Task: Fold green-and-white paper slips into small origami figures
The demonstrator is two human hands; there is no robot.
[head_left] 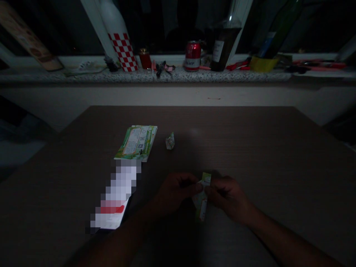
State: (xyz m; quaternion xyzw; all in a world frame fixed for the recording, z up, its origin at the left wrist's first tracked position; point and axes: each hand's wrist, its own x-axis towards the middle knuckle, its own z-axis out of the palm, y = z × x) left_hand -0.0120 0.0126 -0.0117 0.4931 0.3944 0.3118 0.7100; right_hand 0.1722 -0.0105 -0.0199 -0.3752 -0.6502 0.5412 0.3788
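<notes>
Both of my hands meet over the near middle of a dark wooden table [250, 141]. My left hand [175, 191] and my right hand [228, 196] pinch a narrow folded strip of green and white paper [202, 200] between their fingertips, one on each side. The strip stands roughly upright between them, just above the tabletop. A small folded paper piece [170, 141] lies on the table farther back, apart from both hands.
A green and white leaflet stack [137, 142] lies left of centre, with a white and red booklet [114, 202] nearer me. On the stone windowsill [83, 76] stand a checkered bottle [122, 52], a red can [193, 55], dark bottles [222, 46] and small clutter.
</notes>
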